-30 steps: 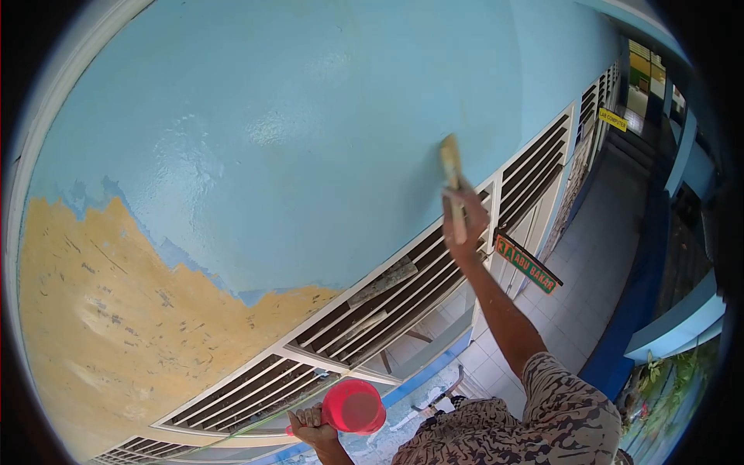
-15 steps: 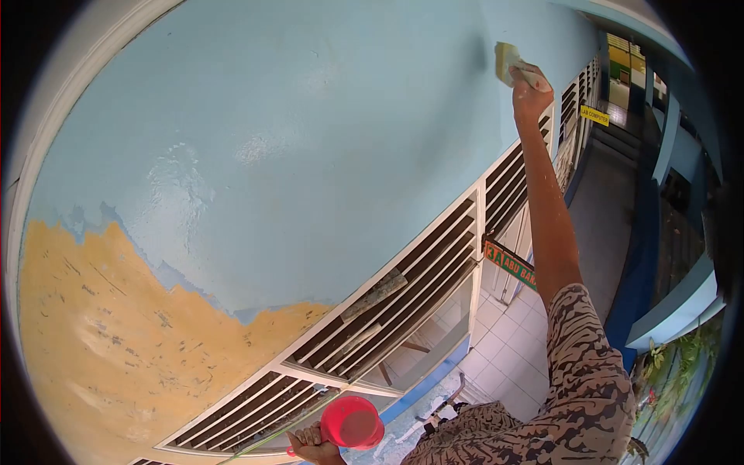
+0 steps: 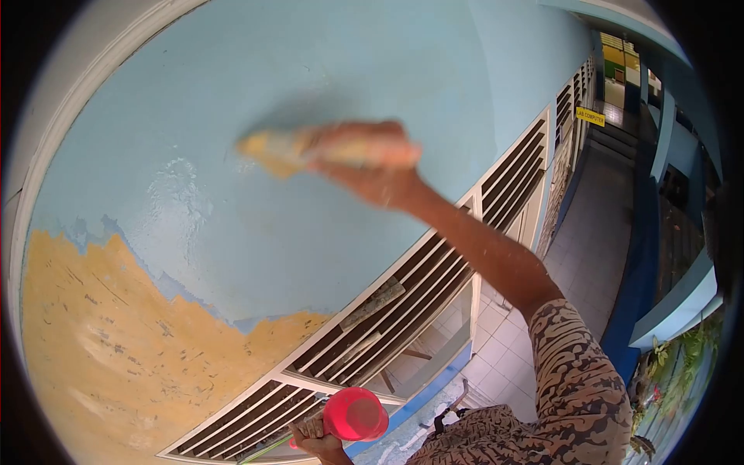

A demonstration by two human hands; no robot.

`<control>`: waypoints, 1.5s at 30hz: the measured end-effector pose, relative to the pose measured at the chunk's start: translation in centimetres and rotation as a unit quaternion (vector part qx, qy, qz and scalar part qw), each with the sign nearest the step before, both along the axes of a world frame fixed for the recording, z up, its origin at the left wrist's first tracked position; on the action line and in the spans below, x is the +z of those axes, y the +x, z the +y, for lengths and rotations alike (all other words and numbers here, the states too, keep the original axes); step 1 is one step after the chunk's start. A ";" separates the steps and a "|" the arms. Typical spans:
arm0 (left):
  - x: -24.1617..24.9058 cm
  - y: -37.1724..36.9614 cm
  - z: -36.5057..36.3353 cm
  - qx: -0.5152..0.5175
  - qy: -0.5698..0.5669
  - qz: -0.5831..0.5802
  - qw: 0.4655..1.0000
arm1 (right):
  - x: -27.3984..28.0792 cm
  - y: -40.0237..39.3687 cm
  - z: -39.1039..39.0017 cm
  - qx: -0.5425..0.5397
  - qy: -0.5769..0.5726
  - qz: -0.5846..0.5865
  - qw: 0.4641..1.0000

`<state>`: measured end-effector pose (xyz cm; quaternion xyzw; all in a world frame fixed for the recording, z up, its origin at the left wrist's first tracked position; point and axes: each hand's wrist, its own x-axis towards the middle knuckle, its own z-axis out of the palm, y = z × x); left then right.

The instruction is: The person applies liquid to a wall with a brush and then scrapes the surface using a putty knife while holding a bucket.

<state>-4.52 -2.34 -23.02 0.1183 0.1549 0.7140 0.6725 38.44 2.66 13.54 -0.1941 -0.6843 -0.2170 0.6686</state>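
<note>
My right hand (image 3: 378, 172), smeared by motion, is closed around the handle of a wide paintbrush (image 3: 271, 151). The brush's yellowish bristle end points left, close to the light blue painted wall (image 3: 256, 232); whether it touches is hard to tell. Low in the view, my left hand (image 3: 316, 443) grips a red plastic dipper (image 3: 358, 411) by its handle. Its inside shows, but what it holds I cannot make out. Below a ragged edge, the wall is bare yellow (image 3: 124, 341) with dark scuff marks.
White-framed louvre windows (image 3: 387, 325) run diagonally under the painted wall. A tiled corridor (image 3: 585, 209) stretches away at right, with a yellow sign (image 3: 590, 116) above. Green plants (image 3: 670, 380) grow at the lower right, and a white frame borders the wall at left.
My right hand has swept the paintbrush left and down across the blue wall from the upper right. My left hand still holds the dipper in nearly the same place.
</note>
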 end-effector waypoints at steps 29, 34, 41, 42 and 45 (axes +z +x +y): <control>5.0 -2.3 -1.3 0.119 -0.038 -0.044 0.991 | 14.7 11.7 2.4 0.082 0.113 0.357 0.924; 8.5 -4.1 -1.6 0.150 -0.055 -0.065 0.985 | 15.5 12.7 3.2 -0.427 0.151 0.399 0.797; 18.6 -2.7 2.1 0.137 0.004 -0.102 0.985 | 12.5 -19.3 9.1 -0.273 0.262 0.047 0.924; 21.1 -1.9 2.2 0.150 -0.010 -0.098 0.984 | 12.4 -22.9 8.5 -0.191 0.286 0.022 0.939; 25.9 -1.5 3.5 0.134 0.029 -0.107 0.985 | 13.0 -26.5 5.1 -0.002 0.148 -0.107 0.983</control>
